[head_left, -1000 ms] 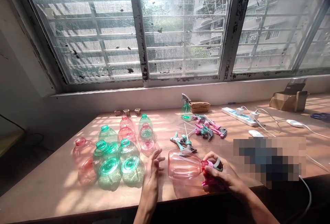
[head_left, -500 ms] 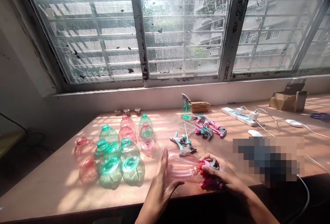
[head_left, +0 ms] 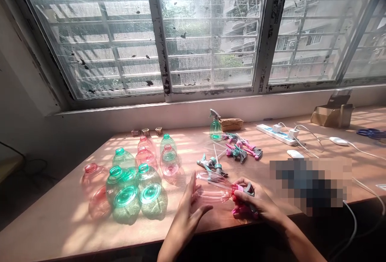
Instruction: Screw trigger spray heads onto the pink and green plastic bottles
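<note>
A clear pink plastic bottle [head_left: 214,190] lies on its side near the front edge of the wooden table [head_left: 60,221]. My left hand [head_left: 188,207] cups its base, fingers wrapped round it. My right hand [head_left: 256,203] grips the pink and grey spray trigger head [head_left: 245,197] at the bottle's neck. To the left stands a cluster of several open green and pink bottles [head_left: 134,177].
Loose trigger heads [head_left: 212,165] and pink ones [head_left: 241,149] lie mid-table. A finished green spray bottle [head_left: 215,125] stands by a wicker basket [head_left: 231,124]. A power strip [head_left: 276,131], cables, a cardboard box [head_left: 331,113] and a blurred patch occupy the right.
My left hand moved from open beside the bottle to clasp its base. The bottle sank a little lower toward the table. The view shifted slightly.
</note>
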Motion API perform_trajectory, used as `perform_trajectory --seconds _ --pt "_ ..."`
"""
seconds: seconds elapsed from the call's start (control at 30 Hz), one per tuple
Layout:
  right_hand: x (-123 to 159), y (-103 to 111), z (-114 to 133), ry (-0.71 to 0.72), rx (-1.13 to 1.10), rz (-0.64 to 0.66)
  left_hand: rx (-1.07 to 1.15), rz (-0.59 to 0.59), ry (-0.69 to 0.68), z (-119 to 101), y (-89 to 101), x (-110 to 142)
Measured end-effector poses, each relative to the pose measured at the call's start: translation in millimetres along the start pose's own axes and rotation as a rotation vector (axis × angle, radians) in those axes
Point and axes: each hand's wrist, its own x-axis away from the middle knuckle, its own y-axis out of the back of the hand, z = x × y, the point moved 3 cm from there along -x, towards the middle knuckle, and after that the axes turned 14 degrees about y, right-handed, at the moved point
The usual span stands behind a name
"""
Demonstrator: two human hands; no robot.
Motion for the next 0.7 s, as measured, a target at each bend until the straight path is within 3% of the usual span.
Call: perform_trajectory --seconds 0.3,0.53,0.7 --pt "-2 1 -6 0.03 0.021 0.049 -0.027 -0.01 0.029 -10 0.1 8" --pt "-2 1 -2 0.011 0.012 0.098 -0.056 -0.005 -0.034 -7 0.5 8" --pt "-1 -3 2 0.033 0.023 0.123 -0.015 0.027 0.027 -2 -0.8 8"
